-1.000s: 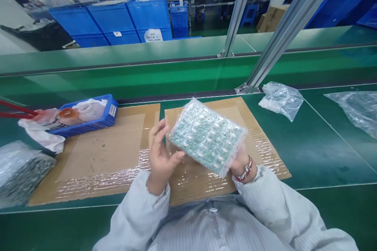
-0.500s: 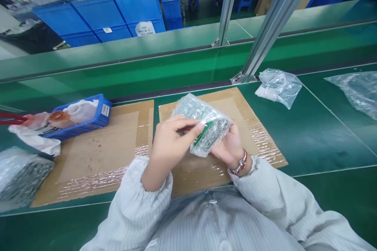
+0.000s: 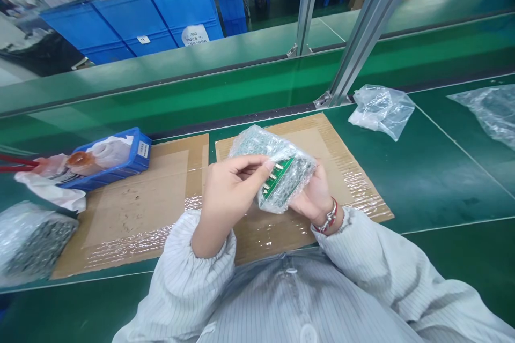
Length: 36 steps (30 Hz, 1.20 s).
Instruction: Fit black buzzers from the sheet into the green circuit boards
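Note:
Above the right-hand cardboard sheet (image 3: 338, 171), a bubble-wrap bag (image 3: 261, 142) is held between my two hands. A green circuit board (image 3: 278, 177) with a row of small metal parts shows at the bag's mouth. My left hand (image 3: 237, 182) pinches the opening's upper edge between thumb and fingertips. From the right side and beneath, my right hand (image 3: 314, 195) grips the bag; most of its fingers are hidden behind the wrap. A red and silver bracelet (image 3: 330, 217) circles the right wrist.
A second cardboard sheet (image 3: 153, 193) lies to the left, with a blue bin (image 3: 116, 166) behind it. At far left sits a filled bubble-wrap bag (image 3: 34, 244). Clear plastic bags (image 3: 382, 110) lie to the right near a metal post (image 3: 358, 37).
The left hand has shifted slightly left, and the bag's upper edge is drawn back. More of the green circuit board now shows. The right hand keeps its hold.

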Motion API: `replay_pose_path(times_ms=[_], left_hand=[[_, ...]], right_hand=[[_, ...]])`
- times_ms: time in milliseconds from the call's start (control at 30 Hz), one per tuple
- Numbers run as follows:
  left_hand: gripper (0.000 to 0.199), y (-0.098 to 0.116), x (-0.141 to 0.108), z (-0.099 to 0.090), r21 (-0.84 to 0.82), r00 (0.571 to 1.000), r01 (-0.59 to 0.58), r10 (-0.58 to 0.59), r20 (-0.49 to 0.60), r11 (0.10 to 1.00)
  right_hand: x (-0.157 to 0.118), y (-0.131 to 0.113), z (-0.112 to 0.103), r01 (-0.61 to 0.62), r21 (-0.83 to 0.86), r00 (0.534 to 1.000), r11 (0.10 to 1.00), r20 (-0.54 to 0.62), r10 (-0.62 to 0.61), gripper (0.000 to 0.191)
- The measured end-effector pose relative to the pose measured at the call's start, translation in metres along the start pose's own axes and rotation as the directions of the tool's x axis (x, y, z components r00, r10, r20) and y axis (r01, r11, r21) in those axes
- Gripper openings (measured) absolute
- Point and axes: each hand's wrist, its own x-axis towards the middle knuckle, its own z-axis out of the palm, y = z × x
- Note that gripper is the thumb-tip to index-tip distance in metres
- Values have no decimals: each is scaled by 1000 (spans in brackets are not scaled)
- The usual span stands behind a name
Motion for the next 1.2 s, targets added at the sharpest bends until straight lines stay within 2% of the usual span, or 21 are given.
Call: replay_pose_path(times_ms=[200,433,767,1033,1133,1200], left_hand=[[10,5,-4,0,-36,999,37,-37,15,999],[8,9,-6,-2,-123,995,77,-69,66,989],[15,4,-5,-7,-155,985,145,-128,115,977],[17,0,-5,-14,-201,968,167,-122,218,965],[17,1,-5,-17,-177,961,142,-93,260,974],[16,2,-7,-18,-101,960,64,-34,279,993]], right_hand=[[-2,0,-3,-46,-49,998,998,40,48,56],[-3,0,-4,-43,-157,995,987,77,56,58],[-3,0,-3,-63,30,992,998,111,60,47],[-5,-3,-2,-47,75,999,996,25,45,40],[-6,-4,-2,-42,134,999,990,22,39,35],[-6,-4,-3,-13,154,999,988,31,9,33]])
